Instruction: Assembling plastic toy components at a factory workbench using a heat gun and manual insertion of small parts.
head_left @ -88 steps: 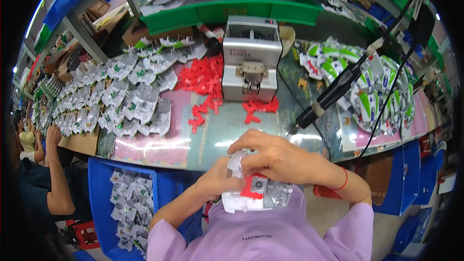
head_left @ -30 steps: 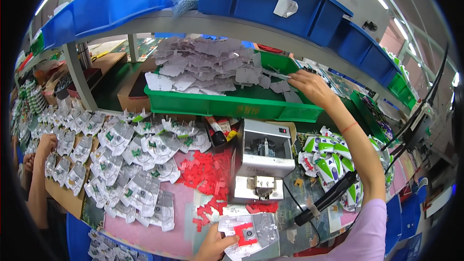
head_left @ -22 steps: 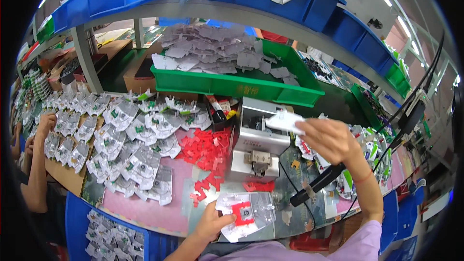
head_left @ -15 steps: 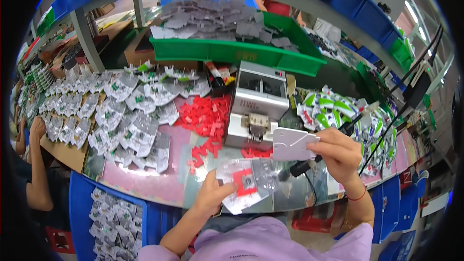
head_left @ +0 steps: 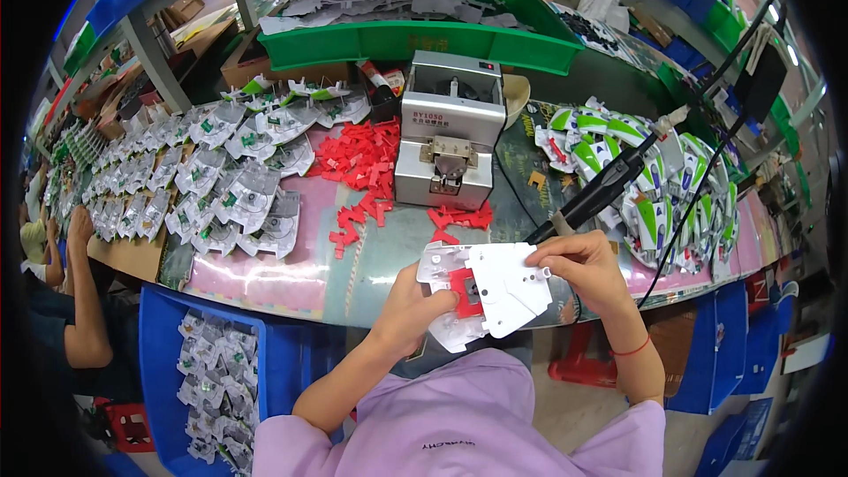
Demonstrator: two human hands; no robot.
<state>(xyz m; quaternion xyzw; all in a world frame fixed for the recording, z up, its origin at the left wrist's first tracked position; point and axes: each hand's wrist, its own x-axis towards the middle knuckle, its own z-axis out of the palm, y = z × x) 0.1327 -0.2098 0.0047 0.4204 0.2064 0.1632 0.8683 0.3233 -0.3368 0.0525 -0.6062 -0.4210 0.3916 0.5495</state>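
Observation:
Close to the table's near edge, my left hand grips a translucent white plastic housing, its thumb against a red plastic piece set in the housing. A flat white plastic plate overlaps the housing's right part and partly covers the red piece. My right hand pinches the plate at its upper right edge, fingers closed. Just beyond my right hand, a black powered screwdriver slants across the table, with a cable attached.
Behind my hands stands a silver screw-feeder-like machine, beside loose red pieces. Housings lie in rows at left; white-green shells pile up at right. A green tray holds grey sheets. A blue bin and another person's arm are left.
My right hand has brought the white plate down and left onto the housing, over part of the red piece. The view has shifted, showing the screwdriver more fully.

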